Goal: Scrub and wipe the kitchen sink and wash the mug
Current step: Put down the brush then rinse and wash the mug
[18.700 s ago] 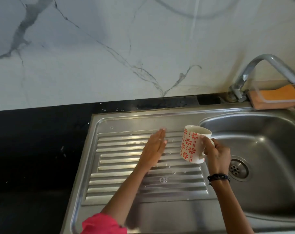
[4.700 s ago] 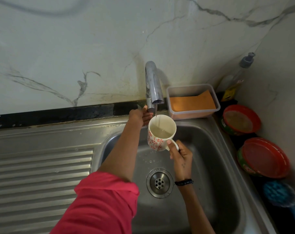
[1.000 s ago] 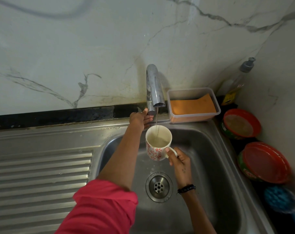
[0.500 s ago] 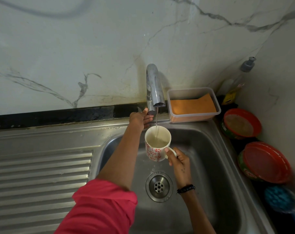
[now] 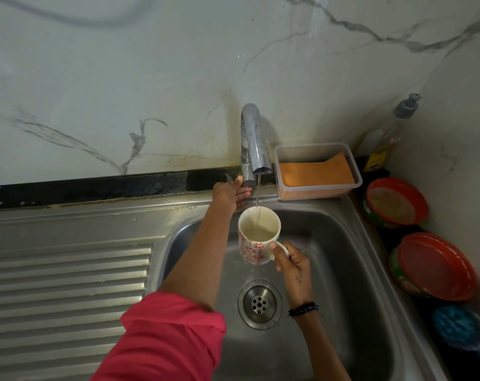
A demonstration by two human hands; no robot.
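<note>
White mug [image 5: 254, 240] w/ red flower print, upright, approx half full, held over the steel sink [image 5: 351, 259] basin, under a thin stream.

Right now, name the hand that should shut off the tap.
Left. The left hand already rests at the tap base, by its valve. The right hand grips the mug handle, holding it under the thin stream over the sink.

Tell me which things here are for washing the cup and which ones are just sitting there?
In use:
mug, held by its handle in the right hand
tap, running a thin stream into the mug
left hand, at the tap's base
sink

Just sitting there:
plastic box with an orange cloth
pump bottle
two red-lidded tubs
blue brush
</note>
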